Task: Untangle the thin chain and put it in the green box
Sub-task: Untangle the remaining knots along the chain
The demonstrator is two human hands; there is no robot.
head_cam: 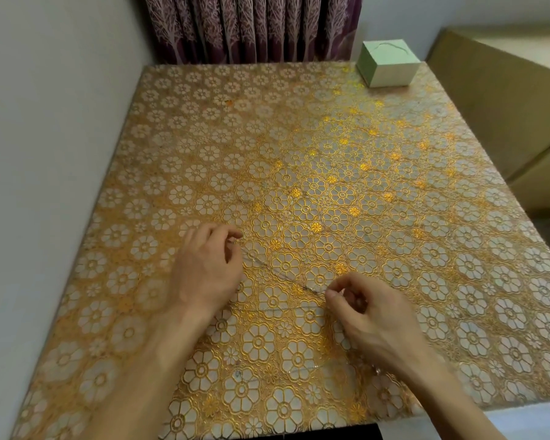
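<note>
A thin silver chain (280,274) is stretched just above the flowered tablecloth between my two hands. My left hand (207,265) pinches one part of it near its fingertips. My right hand (365,315) pinches another part, where a small dark knot sits close to its fingertips. More of the chain trails across the cloth below, towards the near edge, and is hard to follow on the pattern. The green box (388,63) stands shut at the far right corner of the table, well away from both hands.
The table (331,138) is covered by a gold floral cloth. A grey wall runs along its left side and a purple curtain (251,27) hangs behind. A tan padded seat (515,106) stands to the right.
</note>
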